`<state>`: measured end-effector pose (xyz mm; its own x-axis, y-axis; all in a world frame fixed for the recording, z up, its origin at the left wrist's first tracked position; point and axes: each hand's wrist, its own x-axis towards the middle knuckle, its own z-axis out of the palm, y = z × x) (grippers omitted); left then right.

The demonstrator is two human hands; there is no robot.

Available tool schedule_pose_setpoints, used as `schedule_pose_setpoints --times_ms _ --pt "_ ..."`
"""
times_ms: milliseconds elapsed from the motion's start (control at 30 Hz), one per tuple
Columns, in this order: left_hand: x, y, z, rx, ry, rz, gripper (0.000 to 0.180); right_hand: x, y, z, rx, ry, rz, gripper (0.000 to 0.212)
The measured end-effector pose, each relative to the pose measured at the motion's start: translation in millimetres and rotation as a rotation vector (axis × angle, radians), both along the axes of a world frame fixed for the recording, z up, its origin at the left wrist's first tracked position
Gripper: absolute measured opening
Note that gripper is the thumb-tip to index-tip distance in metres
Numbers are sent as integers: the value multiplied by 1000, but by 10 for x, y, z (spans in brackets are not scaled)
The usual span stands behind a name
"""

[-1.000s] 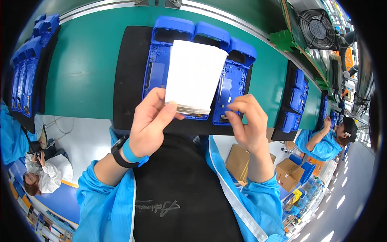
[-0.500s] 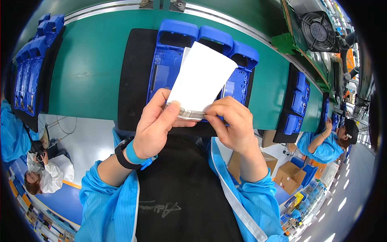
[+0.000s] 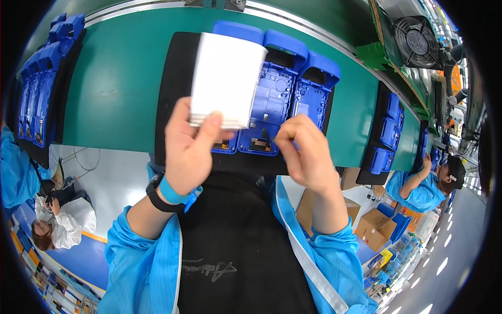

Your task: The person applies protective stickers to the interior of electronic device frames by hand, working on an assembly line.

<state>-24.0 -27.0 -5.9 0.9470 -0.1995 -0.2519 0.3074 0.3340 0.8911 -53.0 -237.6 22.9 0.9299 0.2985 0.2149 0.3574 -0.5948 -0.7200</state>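
Note:
My left hand (image 3: 189, 149) grips a stack of white sheets (image 3: 228, 78), thumb on top near its lower edge and fingers underneath. The stack covers most of the leftmost blue plastic housing (image 3: 238, 31). My right hand (image 3: 307, 152) hovers apart from the stack, thumb and fingers pinched together; anything between the fingertips is too small to make out. Beneath it lie the middle blue housing (image 3: 273, 86) and the right blue housing (image 3: 312, 99), both showing their ribbed insides. All three housings rest on a black mat (image 3: 175, 73).
The mat lies on a green bench (image 3: 115, 94). More blue housings stand on mats at the left (image 3: 39, 99) and right (image 3: 389, 128). A fan (image 3: 415, 42) is at upper right, cardboard boxes (image 3: 376, 230) at lower right. Co-workers are at both sides.
The stack has moved left and turned more upright in my left hand. My right hand has come away from the stack's lower edge, now pinched over the housings.

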Motion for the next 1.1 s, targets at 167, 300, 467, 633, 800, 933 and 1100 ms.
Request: schedule_pose_setpoints --times_ms 167,300,467,633,800,933,1100 --pt "103 222 -178 109 -172 134 25 107 -153 -107 -234 80 23 11" --pt "105 279 -321 106 -207 180 25 104 -138 -132 -291 126 76 10" --pt "97 267 -345 97 -216 200 25 101 -61 -11 -211 148 -2 12" --pt "79 250 -355 121 -265 153 23 142 250 -20 -129 57 22 13" --pt "76 263 -353 76 -243 156 24 169 237 -178 -295 34 13 12" --pt "72 279 -353 84 -247 146 26 155 171 -129 -276 108 82 9" --pt "71 285 -367 79 -255 139 26 161 115 -144 -377 136 37 5"
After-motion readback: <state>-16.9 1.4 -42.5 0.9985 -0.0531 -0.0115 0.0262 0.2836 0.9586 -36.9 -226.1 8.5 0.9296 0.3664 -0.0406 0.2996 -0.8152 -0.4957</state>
